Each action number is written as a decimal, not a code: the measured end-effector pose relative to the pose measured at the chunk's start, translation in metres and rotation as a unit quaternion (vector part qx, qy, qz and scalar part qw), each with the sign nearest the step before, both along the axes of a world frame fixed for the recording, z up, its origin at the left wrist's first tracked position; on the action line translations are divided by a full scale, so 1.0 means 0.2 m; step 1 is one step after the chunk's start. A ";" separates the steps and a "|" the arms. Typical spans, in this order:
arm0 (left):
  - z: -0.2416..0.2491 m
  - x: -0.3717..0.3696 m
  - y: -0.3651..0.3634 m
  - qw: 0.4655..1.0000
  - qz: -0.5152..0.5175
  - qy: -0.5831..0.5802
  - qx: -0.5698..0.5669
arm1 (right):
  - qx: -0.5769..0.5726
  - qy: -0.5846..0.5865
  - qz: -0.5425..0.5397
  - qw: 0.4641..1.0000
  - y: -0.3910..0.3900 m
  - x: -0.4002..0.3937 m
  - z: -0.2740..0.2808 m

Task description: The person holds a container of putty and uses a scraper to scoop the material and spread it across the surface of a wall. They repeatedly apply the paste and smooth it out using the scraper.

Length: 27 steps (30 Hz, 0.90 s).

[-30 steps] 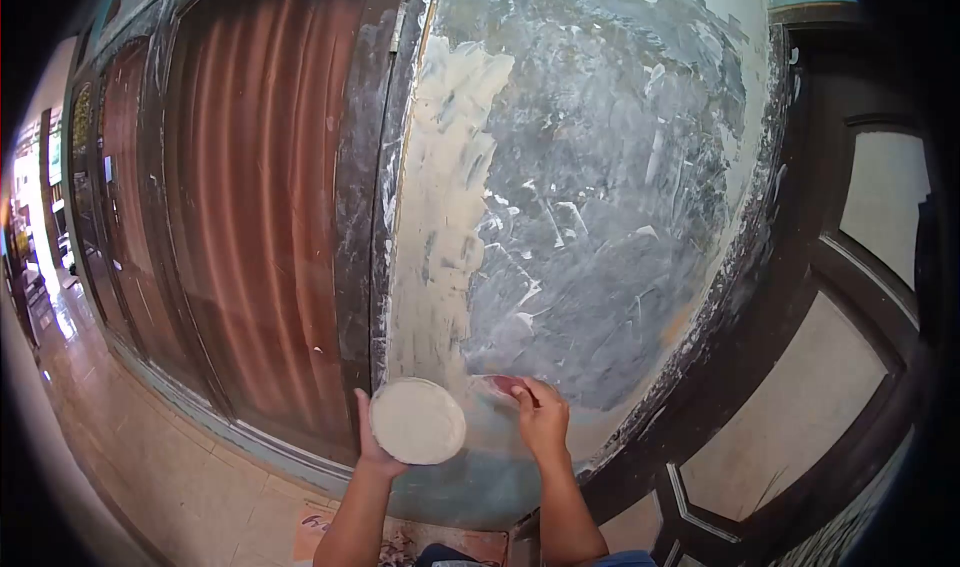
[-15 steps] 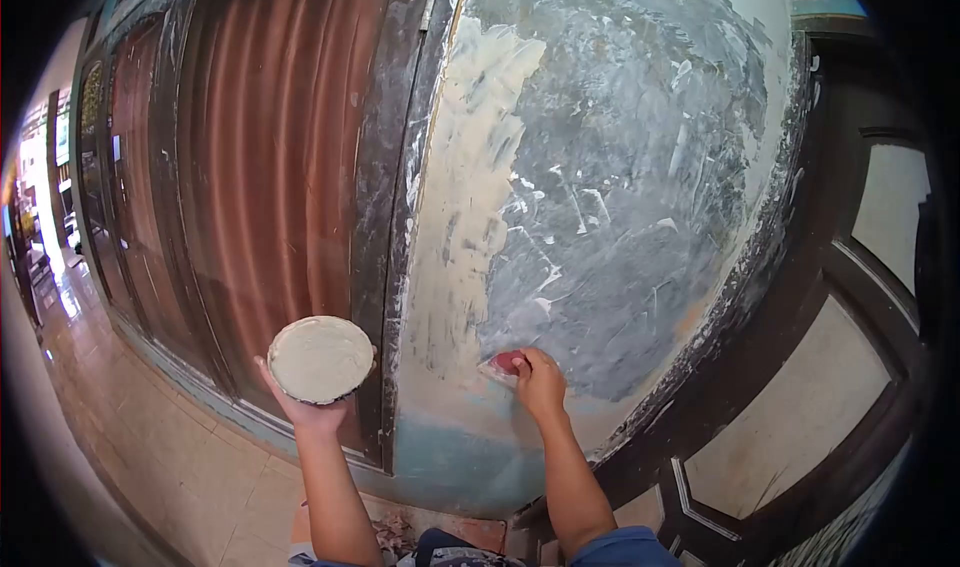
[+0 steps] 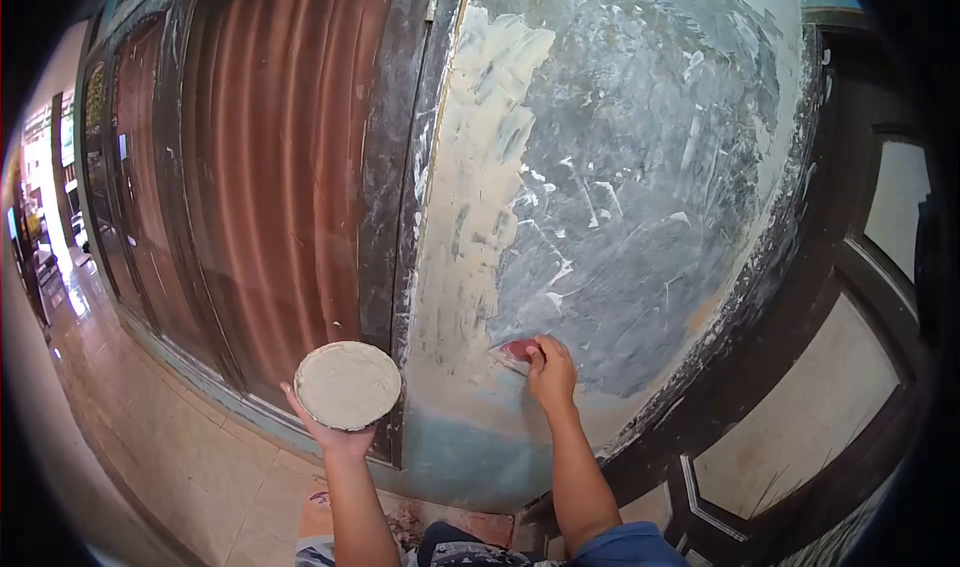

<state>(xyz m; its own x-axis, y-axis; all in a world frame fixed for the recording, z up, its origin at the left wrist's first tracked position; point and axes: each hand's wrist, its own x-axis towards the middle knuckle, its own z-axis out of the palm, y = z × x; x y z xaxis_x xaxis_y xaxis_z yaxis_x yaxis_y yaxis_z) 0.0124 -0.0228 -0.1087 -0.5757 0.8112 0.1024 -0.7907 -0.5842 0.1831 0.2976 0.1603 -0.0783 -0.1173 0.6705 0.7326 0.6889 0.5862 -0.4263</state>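
Observation:
A round container of pale, creamy paste (image 3: 348,385) rests on my left hand (image 3: 343,438), which supports it from below with the fingers around its side. My right hand (image 3: 553,372) grips a small red scraper (image 3: 520,349), whose edge is against the lower part of the wall. The wall surface (image 3: 620,257) is patchy grey with white streaks. Down its left side runs a band of beige paste (image 3: 465,207), just above and left of the scraper. Part of the scraper is hidden by my fingers.
Left of the wall stands a dark-framed window (image 3: 385,207) with reddish-brown curtains (image 3: 275,167) behind it. A dark wooden door with pale panels (image 3: 800,407) is at the right. Tiled floor (image 3: 210,457) lies at the lower left.
The container and my left hand sit slightly lower and further right in view. My right hand and scraper appear a little further right, and the view of the wall has shifted slightly.

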 end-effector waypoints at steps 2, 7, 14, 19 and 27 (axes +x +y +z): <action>0.01 0.01 0.00 1.000 -0.008 -0.026 -0.012 | -0.011 -0.011 -0.001 1.000 -0.01 0.00 -0.03; 0.00 0.01 0.00 1.000 -0.012 -0.021 -0.011 | 0.006 -0.035 -0.025 0.999 0.00 -0.02 0.02; 0.03 0.02 -0.05 1.000 -0.012 -0.007 -0.008 | 0.028 -0.043 0.001 0.999 -0.04 -0.02 0.00; 0.05 0.03 -0.05 0.999 0.001 -0.011 -0.035 | 0.057 -0.037 -0.014 0.998 0.01 -0.04 0.05; 0.03 0.04 -0.06 0.999 -0.011 -0.014 -0.035 | 0.061 -0.061 0.015 0.996 0.01 -0.01 -0.03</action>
